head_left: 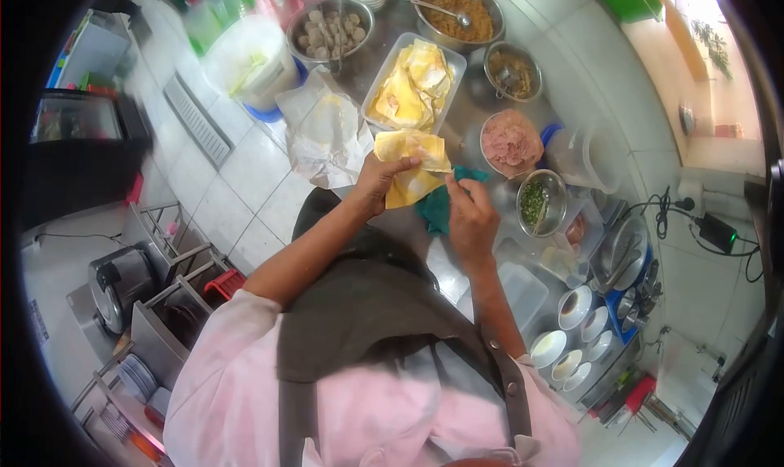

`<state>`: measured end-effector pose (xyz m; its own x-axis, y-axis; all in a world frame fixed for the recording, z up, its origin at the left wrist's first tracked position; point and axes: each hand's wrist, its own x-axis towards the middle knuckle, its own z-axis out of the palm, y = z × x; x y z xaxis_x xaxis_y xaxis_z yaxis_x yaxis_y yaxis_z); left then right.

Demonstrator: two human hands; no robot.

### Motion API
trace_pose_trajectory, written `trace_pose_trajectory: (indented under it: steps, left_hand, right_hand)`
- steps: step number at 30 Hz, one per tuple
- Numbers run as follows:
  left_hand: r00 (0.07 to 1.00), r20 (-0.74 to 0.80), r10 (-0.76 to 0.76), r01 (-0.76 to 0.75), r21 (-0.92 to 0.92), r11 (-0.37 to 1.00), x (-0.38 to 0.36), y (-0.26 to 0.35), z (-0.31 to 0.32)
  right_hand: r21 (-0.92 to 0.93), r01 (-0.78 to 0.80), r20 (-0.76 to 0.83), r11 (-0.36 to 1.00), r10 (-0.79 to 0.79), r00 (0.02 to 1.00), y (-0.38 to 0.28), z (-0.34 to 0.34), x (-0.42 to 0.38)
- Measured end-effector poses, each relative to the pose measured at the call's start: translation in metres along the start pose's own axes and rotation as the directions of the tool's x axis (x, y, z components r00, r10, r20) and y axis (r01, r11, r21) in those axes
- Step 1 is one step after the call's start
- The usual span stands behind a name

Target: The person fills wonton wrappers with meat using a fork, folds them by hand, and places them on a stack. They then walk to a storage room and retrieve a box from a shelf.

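My left hand [377, 183] is closed on a floppy yellow dumpling wrapper [412, 148], with the thumb lying across its face. Part of the wrapper hangs below the fingers. My right hand [474, 218] is curled at the wrapper's right edge, its fingertips close to a thin pale sliver there; what they pinch is too small to make out. Just beyond, a clear tub [451, 107] holds a pile of yellow wrappers [412, 83]. A bowl of pink minced meat [512, 143] stands to the right. A green cloth [435, 214] lies under my hands.
Crumpled paper [325, 132] lies left of the tub. Behind are a bowl of meatballs [331, 34] and a bowl of brown crumbly food [460, 13]. Chopped green onion [535, 203] sits in a steel bowl at right, near several small white bowls [575, 308]. A white bucket [257, 62] stands at left.
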<state>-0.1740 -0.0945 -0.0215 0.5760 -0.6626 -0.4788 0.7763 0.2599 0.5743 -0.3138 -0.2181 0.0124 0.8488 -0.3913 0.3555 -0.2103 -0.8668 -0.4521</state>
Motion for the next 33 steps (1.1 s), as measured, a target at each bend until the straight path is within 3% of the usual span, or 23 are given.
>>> trace_pose_trajectory:
  steps: [9, 13, 15, 17, 19, 22, 24, 25, 27, 28, 30, 31, 32, 33]
  left_hand:
    - [0.985, -0.17, -0.003, 0.002, -0.002, 1.0, 0.017, -0.001, -0.012]
    - [0.986, -0.166, -0.004, 0.009, 0.032, 0.999, 0.019, 0.003, -0.024]
    - [0.993, -0.116, -0.036, 0.033, -0.026, 0.999, 0.012, 0.01, -0.02]
    - [0.993, -0.106, -0.058, 0.055, -0.027, 0.998, 0.01, 0.007, -0.023]
    - [0.998, 0.061, -0.032, 0.038, -0.101, 0.994, 0.007, 0.0, -0.029]
    - [0.988, 0.135, -0.074, 0.092, -0.128, 0.988, 0.004, -0.004, -0.031]
    - [0.989, 0.106, -0.104, 0.12, -0.157, 0.98, -0.001, -0.002, -0.028]
    - [0.987, 0.12, -0.104, 0.121, -0.145, 0.982, -0.002, -0.005, -0.03]
    - [0.977, 0.19, -0.101, 0.137, -0.188, 0.973, -0.005, -0.006, -0.029]
    - [0.958, 0.253, -0.137, 0.182, -0.164, 0.97, -0.006, -0.008, -0.028]
    - [0.917, 0.337, -0.214, 0.266, -0.115, 0.957, -0.004, -0.016, -0.039]
    - [0.939, 0.241, -0.245, 0.281, -0.125, 0.952, -0.005, -0.022, -0.041]
    - [0.964, 0.221, -0.147, 0.174, -0.112, 0.978, -0.006, -0.025, -0.039]
    - [0.969, 0.163, -0.186, 0.207, -0.124, 0.97, -0.009, -0.022, -0.036]
  right_hand:
    - [0.213, -0.252, 0.033, 0.944, 0.251, 0.968, 0.03, -0.023, -0.029]
    - [0.156, -0.459, 0.06, 0.874, 0.456, 0.888, 0.076, -0.038, -0.045]
    - [-0.136, -0.391, -0.028, 0.91, 0.391, 0.92, 0.099, -0.032, -0.045]
    - [-0.201, -0.39, -0.029, 0.899, 0.392, 0.919, 0.105, -0.022, -0.036]
    - [-0.262, -0.387, -0.027, 0.884, 0.394, 0.919, 0.105, -0.01, -0.033]
    - [-0.278, -0.392, -0.026, 0.877, 0.401, 0.916, 0.1, 0.004, -0.019]
    - [-0.344, -0.264, -0.228, 0.901, 0.192, 0.955, 0.089, 0.002, -0.015]
    - [-0.328, -0.254, -0.233, 0.91, 0.182, 0.955, 0.077, 0.0, -0.007]
    - [0.058, -0.209, -0.173, 0.976, 0.216, 0.961, 0.051, -0.007, 0.008]
    - [0.079, -0.208, -0.186, 0.975, 0.22, 0.958, 0.039, -0.011, 0.011]
    - [0.118, -0.03, 0.086, 0.993, 0.02, 0.996, 0.008, 0.0, 0.028]
    - [0.112, 0.01, 0.085, 0.994, -0.02, 0.996, -0.002, 0.011, 0.03]
    - [0.115, 0.062, 0.079, 0.991, -0.072, 0.994, -0.005, 0.021, 0.028]
    - [0.105, 0.009, 0.093, 0.994, -0.019, 0.995, -0.013, 0.03, 0.03]
